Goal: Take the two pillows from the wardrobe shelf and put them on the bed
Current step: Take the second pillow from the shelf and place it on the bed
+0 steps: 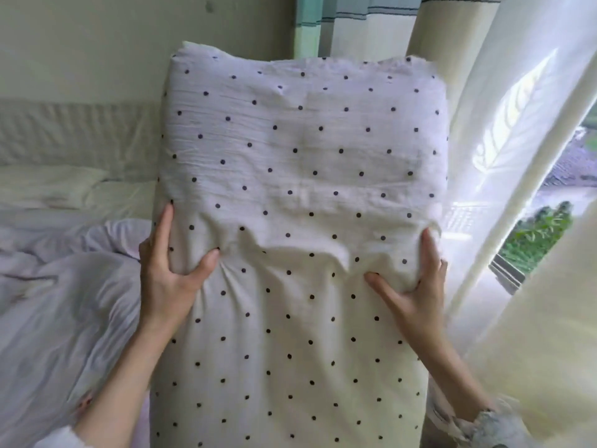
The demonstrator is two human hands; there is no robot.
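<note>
The dotted pillow [300, 195] stood up between the left hand [168, 273] and the right hand [416, 286] — each clamped on a side edge, thumb pressed into the front — with the rumpled bed [64, 286] beyond the left hand and curtains [504, 156] past the right.

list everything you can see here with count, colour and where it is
white polka-dot fabric pillow: one visible, white with dark dots, centre, held up in both hands
bed with crumpled white sheets: one, white, left and below the pillow
plain white pillow: one, white, far left on the bed
padded headboard: one, off-white, left, against the wall
sheer white curtain: one, white, right, by the window
striped curtain: one, pale with teal bands, top centre
left hand: gripping the pillow's left edge
right hand: gripping the right edge
</note>
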